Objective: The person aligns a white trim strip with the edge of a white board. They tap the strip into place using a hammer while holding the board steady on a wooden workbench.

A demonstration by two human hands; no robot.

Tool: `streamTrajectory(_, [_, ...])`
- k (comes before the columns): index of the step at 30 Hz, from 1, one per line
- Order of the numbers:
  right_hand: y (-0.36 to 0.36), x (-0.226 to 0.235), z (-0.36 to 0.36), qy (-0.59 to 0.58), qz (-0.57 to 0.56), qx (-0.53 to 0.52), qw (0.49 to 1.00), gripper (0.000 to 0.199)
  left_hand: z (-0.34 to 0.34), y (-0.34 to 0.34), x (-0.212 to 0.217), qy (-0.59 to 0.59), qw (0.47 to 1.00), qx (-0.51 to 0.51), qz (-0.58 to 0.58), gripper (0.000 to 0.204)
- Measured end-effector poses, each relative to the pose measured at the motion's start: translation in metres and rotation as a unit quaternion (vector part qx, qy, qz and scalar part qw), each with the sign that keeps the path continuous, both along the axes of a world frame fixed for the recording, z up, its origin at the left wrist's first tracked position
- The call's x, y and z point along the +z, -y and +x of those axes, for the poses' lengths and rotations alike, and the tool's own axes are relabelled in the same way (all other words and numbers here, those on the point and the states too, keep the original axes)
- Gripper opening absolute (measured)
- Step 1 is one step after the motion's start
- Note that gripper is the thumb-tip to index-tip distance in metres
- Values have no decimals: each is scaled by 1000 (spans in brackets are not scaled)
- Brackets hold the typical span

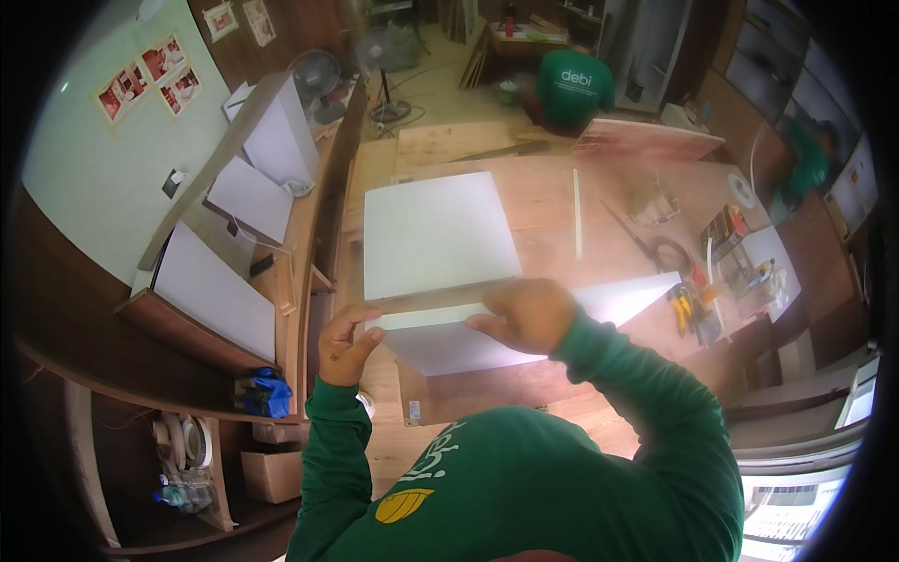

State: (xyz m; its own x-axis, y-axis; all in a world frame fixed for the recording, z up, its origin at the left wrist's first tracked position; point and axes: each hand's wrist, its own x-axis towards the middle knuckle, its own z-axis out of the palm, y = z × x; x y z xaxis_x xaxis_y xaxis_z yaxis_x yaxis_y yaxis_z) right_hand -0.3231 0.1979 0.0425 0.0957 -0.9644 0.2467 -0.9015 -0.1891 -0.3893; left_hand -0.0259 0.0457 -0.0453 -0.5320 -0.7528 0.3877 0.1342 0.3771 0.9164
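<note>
A white board (445, 348) stands on its long edge at the near side of the work table, its narrow white upper edge facing up. My left hand (345, 345) grips the board's left end, thumb on the near side and fingers beyond. Farther along the upper edge, my right hand (532, 317) is closed over it, with the thumb against the near face and the fingers mostly hidden behind. Just past the board, a larger white panel (440, 234) lies flat on the table.
Yellow-handled tools (684, 307) lie to the right, near a roll of tape (741, 191). A thin pale strip (577, 214) rests mid-table. More white panels (211, 290) lean along a wooden shelf at left. A person in green (573, 86) is beyond the table, near a standing fan (389, 112).
</note>
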Motion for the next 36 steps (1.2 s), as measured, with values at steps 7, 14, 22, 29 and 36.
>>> streamTrajectory(7, [-3,-2,1,-2,15,-12,1000,48,0,-7,11,66,991,56,-104,22])
streamTrajectory(14, [0,-10,0,-22,10,-18,1000,49,-4,-26,65,226,880,92,-407,33])
streamTrajectory(22, [2,-10,5,-53,-11,12,998,40,-72,-55,51,251,874,93,-406,29])
streamTrajectory(29, [-1,-11,5,-105,-106,37,988,39,-77,-46,43,174,891,99,-408,19])
streamTrajectory(36, [-2,-8,1,-65,-92,46,993,40,-80,-47,41,178,888,111,-409,19])
